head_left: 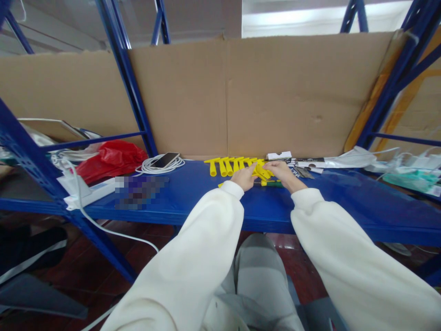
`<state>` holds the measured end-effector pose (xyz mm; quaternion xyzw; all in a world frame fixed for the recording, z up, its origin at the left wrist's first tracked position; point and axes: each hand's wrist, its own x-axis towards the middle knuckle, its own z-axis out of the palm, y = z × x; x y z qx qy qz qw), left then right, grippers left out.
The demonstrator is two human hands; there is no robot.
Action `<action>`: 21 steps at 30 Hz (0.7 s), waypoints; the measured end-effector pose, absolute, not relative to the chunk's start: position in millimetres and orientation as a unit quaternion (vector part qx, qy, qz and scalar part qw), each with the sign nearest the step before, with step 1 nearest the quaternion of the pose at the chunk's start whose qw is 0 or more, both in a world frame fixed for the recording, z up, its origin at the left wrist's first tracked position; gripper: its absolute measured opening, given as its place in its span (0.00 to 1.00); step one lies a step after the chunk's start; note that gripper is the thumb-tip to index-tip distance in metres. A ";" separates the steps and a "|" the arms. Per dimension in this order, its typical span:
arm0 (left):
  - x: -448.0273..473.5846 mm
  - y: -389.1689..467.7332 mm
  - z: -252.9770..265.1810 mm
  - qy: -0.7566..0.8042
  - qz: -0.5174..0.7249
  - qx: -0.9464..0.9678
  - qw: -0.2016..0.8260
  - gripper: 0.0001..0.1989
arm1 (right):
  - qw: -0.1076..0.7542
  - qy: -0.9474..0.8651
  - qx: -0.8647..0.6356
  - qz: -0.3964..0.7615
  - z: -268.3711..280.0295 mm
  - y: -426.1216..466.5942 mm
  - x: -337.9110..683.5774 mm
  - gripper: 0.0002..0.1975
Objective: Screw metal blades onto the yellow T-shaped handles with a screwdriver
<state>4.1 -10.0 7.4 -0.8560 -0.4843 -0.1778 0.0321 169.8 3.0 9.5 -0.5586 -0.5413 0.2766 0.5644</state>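
My left hand (244,178) is closed on a yellow plastic piece (259,169) over the blue shelf. From the other side, the bent fingers of my right hand (283,174) pinch at that same piece. Its exact shape is partly hidden by my fingers. Left of and behind my hands stands a row of several yellow T-shaped plastic pieces (223,167) with round tube-like handles. A long thin thing with a green part (275,183) and a yellow part lies just in front of my hands, half covered by them.
On the left lie a coiled white cable (148,165), a phone (166,160), a red plastic bag (113,161) and a white power strip (99,191). A small white box (279,156) and flat packets stand at the right. Cardboard (275,92) closes off the back; blue posts frame the sides.
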 end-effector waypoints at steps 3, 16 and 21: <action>4.5 -9.0 6.3 -0.481 -0.179 -0.857 0.036 0.31 | 0.565 -0.546 -0.555 0.274 7.8 5.1 170.4 0.09; 5.2 -9.9 6.5 -0.481 -0.187 -0.856 0.036 0.31 | 0.553 -0.575 -0.544 0.260 3.6 9.3 170.7 0.10; 5.2 -9.5 6.4 -0.478 -0.186 -0.858 0.033 0.31 | 0.561 -0.574 -0.540 0.255 3.4 8.8 169.2 0.11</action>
